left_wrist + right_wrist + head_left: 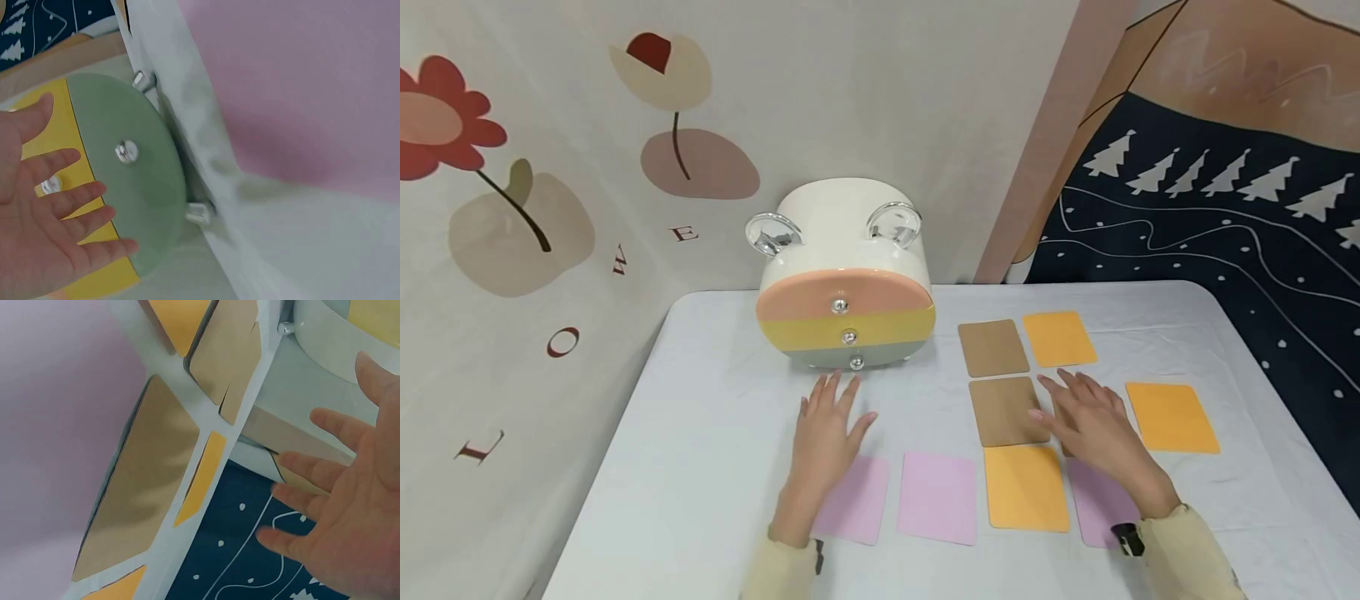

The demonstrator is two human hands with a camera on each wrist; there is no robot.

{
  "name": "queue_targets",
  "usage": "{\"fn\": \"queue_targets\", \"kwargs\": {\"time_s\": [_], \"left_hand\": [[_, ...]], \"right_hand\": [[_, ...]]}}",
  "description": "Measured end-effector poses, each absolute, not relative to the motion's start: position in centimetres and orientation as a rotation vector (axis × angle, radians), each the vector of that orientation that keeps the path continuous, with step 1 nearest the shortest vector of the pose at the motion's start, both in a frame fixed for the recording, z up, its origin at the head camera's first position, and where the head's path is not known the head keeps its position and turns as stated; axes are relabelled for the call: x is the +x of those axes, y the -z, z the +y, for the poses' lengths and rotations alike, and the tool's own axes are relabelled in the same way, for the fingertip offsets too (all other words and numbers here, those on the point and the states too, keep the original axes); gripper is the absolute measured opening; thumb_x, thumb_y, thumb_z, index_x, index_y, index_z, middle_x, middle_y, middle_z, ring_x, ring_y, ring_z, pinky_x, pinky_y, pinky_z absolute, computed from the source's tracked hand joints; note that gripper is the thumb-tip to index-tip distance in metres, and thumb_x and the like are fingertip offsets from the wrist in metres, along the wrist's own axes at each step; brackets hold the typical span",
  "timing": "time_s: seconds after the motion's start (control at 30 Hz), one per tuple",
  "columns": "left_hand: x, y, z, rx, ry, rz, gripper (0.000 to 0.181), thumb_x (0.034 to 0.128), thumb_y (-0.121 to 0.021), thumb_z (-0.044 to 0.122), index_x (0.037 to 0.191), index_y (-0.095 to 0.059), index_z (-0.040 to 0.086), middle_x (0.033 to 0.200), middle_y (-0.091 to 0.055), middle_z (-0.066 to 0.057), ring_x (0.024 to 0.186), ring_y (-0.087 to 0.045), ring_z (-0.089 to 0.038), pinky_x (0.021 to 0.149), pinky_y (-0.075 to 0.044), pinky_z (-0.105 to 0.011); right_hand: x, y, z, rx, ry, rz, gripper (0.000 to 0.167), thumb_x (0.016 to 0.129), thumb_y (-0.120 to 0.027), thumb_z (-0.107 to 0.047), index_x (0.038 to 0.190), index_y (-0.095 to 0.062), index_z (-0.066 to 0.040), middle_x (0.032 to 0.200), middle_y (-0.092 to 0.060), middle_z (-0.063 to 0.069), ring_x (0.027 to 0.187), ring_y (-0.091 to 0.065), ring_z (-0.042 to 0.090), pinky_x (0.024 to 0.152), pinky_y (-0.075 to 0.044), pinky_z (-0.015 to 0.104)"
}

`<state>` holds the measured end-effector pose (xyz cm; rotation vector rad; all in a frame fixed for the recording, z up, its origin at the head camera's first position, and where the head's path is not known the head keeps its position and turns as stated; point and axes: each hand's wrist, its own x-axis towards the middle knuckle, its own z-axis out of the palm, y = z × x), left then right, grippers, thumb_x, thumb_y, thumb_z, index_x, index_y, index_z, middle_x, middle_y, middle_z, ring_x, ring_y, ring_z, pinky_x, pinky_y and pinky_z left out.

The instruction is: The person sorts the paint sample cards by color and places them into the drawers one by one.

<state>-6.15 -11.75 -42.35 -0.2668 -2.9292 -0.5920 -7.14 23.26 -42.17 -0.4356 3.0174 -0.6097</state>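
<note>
My left hand point(822, 446) hovers with fingers spread and nothing in it, just in front of a small drawer box point(850, 225). The box is white, with peach, yellow and grey-green drawer fronts, round clear knobs and two shiny ear-like loops. A pink card point(859, 504) lies partly beneath that hand's wrist. My right hand point(1097, 429), also empty with fingers apart, is over a brown card point(137, 475), mostly hidden by it in the head view. Another brown card point(1006, 412) is by its thumb, and a pink card point(1096, 500) lies below its wrist.
Around these on the white-covered table point(662, 467) lie a brown card point(992, 348), a pink card point(937, 498) and orange cards, one at the back point(1060, 339), one at right point(1172, 418), one in front point(1027, 488). A printed curtain point(865, 92) hangs behind.
</note>
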Motion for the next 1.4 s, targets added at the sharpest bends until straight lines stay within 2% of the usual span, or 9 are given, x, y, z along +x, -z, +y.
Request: {"fn": "queue_targets", "kwargs": {"time_s": [0.13, 0.3, 0.47, 0.63, 0.83, 0.93, 1.03, 1.07, 1.4], "left_hand": [[-6.6, 42.5, -13.6, -0.149, 0.756, -2.861, 0.049, 0.0848, -0.065, 0.030, 0.123, -0.055, 0.000, 0.127, -0.047, -0.024, 0.120, -0.041, -0.040, 0.096, -0.038, -0.054], [-7.6, 42.2, -16.4, -0.030, 0.928, -2.835, 0.042, 0.0839, -0.067, 0.020, 0.118, -0.057, -0.002, 0.121, -0.052, -0.024, 0.115, -0.046, -0.039, 0.097, -0.038, -0.051], [-8.9, 41.3, -19.2, 0.069, 1.118, -2.814, 0.038, 0.0869, -0.063, 0.014, 0.120, -0.055, -0.003, 0.122, -0.052, -0.023, 0.116, -0.046, -0.038, 0.096, -0.040, -0.050], [-10.6, 39.3, -21.7, 0.225, 1.319, -2.780, 0.040, 0.0923, -0.055, 0.019, 0.127, -0.050, 0.000, 0.129, -0.048, -0.020, 0.121, -0.043, -0.034, 0.096, -0.042, -0.046], [-14.6, 40.2, -26.3, 0.233, 1.487, -2.633, 0.045, 0.0918, -0.053, 0.038, 0.130, -0.050, 0.016, 0.128, -0.052, -0.006, 0.121, -0.044, -0.021, 0.100, -0.036, -0.050], [-14.5, 35.6, -25.0, 0.210, 1.459, -2.598, 0.045, 0.0932, -0.051, 0.035, 0.130, -0.049, 0.009, 0.129, -0.051, -0.011, 0.122, -0.043, -0.026, 0.103, -0.031, -0.049], [-15.6, 33.6, -24.8, 0.147, 1.412, -2.567, 0.046, 0.0929, -0.051, 0.036, 0.129, -0.051, 0.008, 0.127, -0.052, -0.011, 0.119, -0.044, -0.025, 0.103, -0.032, -0.047], [-14.7, 31.0, -23.4, 0.162, 1.335, -2.597, 0.046, 0.0933, -0.051, 0.036, 0.130, -0.050, 0.007, 0.127, -0.052, -0.013, 0.119, -0.044, -0.026, 0.102, -0.033, -0.048], [-18.0, 26.8, -22.4, 0.029, 1.649, -2.470, 0.043, 0.0913, -0.056, 0.024, 0.129, -0.051, 0.005, 0.122, -0.053, -0.011, 0.105, -0.053, -0.012, 0.089, -0.048, -0.026]], "right_hand": [[-7.2, 42.1, 23.9, -0.500, 0.783, 3.011, 0.053, 0.088, -0.060, -0.032, 0.128, -0.049, 0.002, 0.127, -0.047, 0.027, 0.117, -0.038, 0.048, 0.093, -0.026, 0.064], [-7.4, 42.2, 24.8, -0.460, 0.961, 2.930, 0.046, 0.090, -0.060, -0.022, 0.123, -0.051, 0.008, 0.122, -0.050, 0.028, 0.112, -0.044, 0.048, 0.093, -0.032, 0.062], [-7.3, 42.4, 26.1, -0.380, 1.044, 2.876, 0.040, 0.090, -0.059, -0.018, 0.118, -0.053, 0.010, 0.115, -0.055, 0.029, 0.093, -0.058, 0.041, 0.075, -0.050, 0.054], [-6.9, 42.6, 27.2, -0.347, 1.058, 2.886, 0.035, 0.090, -0.059, -0.017, 0.114, -0.056, 0.008, 0.107, -0.059, 0.026, 0.084, -0.060, 0.035, 0.066, -0.053, 0.046], [-6.7, 43.1, 28.1, -0.381, 1.045, 2.950, 0.030, 0.087, -0.062, -0.011, 0.112, -0.059, 0.006, 0.100, -0.062, 0.021, 0.077, -0.061, 0.030, 0.060, -0.051, 0.032], [-6.7, 43.2, 28.2, -0.390, 1.055, 2.945, 0.029, 0.087, -0.062, -0.009, 0.112, -0.059, 0.006, 0.100, -0.062, 0.022, 0.077, -0.061, 0.031, 0.060, -0.053, 0.036], [-6.6, 43.4, 28.1, -0.413, 1.070, 2.931, 0.029, 0.087, -0.062, -0.009, 0.111, -0.059, 0.007, 0.100, -0.061, 0.023, 0.078, -0.061, 0.032, 0.061, -0.054, 0.038], [-6.6, 43.5, 28.0, -0.424, 1.082, 2.919, 0.028, 0.087, -0.062, -0.009, 0.110, -0.059, 0.008, 0.100, -0.061, 0.023, 0.078, -0.061, 0.032, 0.062, -0.054, 0.038], [-6.7, 43.5, 25.2, -0.631, 1.155, 2.843, 0.022, 0.083, -0.062, 0.004, 0.104, -0.060, 0.011, 0.097, -0.063, 0.018, 0.079, -0.060, 0.019, 0.064, -0.054, 0.028]]}}
